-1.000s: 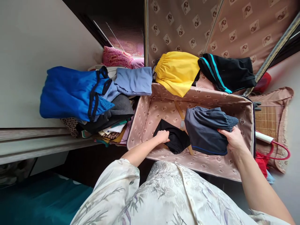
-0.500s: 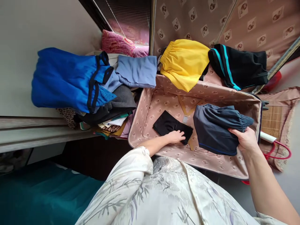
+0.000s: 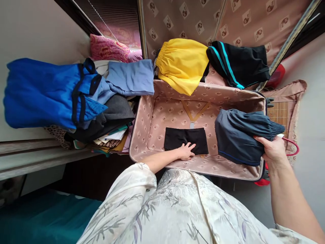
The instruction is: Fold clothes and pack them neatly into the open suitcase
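Note:
An open suitcase [image 3: 165, 112] with a pink patterned lining lies in front of me. On its floor, toward the near left, rests a folded black garment [image 3: 175, 137]. My left hand [image 3: 187, 151] lies on that garment's near edge, fingers spread. At the right end, my right hand [image 3: 275, 149] grips dark grey-blue shorts [image 3: 238, 135] by the side near the gathered waistband, thumb on top. The shorts hang over the suitcase's right part and overlap its right wall.
Yellow shorts [image 3: 184, 62] and black shorts with turquoise stripes [image 3: 243, 64] lie along the far rim, before the raised lid [image 3: 193, 20]. Piled clothes on the left include a blue garment [image 3: 43, 91] and a folded light-blue cloth [image 3: 132, 76]. A pink cushion [image 3: 109, 47] is behind.
The black garment has turned from slanted to nearly square with the suitcase under my left hand. My right hand has shifted the dark shorts rightward within the suitcase. The camera view has shifted too.

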### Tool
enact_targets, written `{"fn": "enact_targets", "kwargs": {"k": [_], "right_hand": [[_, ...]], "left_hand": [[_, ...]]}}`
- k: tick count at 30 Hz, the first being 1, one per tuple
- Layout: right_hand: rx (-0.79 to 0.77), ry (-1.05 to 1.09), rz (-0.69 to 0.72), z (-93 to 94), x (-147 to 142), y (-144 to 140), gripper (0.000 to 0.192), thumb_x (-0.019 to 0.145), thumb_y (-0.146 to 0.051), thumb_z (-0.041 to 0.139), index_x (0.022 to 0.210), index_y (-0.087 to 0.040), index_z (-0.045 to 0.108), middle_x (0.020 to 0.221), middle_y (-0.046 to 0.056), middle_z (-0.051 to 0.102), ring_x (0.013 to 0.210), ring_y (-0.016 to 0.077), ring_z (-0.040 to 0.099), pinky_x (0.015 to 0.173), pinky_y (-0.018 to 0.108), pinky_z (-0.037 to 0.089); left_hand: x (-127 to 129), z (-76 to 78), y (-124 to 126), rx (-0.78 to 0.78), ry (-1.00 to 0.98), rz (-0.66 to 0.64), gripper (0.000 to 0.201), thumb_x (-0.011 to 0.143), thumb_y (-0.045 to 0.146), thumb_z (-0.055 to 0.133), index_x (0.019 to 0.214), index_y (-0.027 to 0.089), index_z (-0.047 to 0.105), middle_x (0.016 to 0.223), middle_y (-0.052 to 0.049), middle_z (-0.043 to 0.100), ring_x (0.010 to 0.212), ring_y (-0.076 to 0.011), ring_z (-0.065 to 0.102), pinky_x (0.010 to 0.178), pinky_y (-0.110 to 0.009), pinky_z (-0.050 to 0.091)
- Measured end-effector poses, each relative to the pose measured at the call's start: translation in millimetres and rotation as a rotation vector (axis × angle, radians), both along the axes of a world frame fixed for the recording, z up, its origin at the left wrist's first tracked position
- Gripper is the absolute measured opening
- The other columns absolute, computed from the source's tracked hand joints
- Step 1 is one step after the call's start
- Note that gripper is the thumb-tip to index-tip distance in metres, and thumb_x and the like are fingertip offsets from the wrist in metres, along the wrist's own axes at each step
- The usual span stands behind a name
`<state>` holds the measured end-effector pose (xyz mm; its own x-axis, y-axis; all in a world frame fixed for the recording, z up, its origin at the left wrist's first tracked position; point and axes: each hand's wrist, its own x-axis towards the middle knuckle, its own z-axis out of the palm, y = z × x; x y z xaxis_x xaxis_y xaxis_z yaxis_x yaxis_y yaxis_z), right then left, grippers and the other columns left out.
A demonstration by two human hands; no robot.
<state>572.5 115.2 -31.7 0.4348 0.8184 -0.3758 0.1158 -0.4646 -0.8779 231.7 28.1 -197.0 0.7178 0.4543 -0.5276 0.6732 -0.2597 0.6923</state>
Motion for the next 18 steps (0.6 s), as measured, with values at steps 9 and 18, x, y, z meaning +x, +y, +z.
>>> {"fn": "enact_targets", "kwargs": {"k": [9,18], "right_hand": [[-0.096,0.214,0.286,-19.7,-81.6,2.7,0.052,0.048,-0.035,0.091,0.094,-0.018,0.070,0.090,0.006,0.079,0.079,0.0240,0.073,0.075,0.037,0.062],[0.144,-0.246,0.873,-45.4,-174.0,76.0,0.026,0.068,-0.030,0.077,0.090,-0.016,0.071,0.085,0.004,0.075,0.083,0.0221,0.068,0.077,0.030,0.054]], "left_hand": [[-9.8,41.3,50.7,-0.907,-0.854,1.110,0.075,0.092,0.076,0.051,0.137,0.017,0.064,0.140,-0.018,0.065,0.136,-0.0316,0.055,0.109,-0.045,0.046],[-64.1,62.2,14.2,-0.760,-0.989,1.658,0.044,0.080,0.034,0.082,0.117,0.014,0.071,0.124,-0.013,0.074,0.126,-0.0292,0.064,0.114,-0.049,0.046]]}}
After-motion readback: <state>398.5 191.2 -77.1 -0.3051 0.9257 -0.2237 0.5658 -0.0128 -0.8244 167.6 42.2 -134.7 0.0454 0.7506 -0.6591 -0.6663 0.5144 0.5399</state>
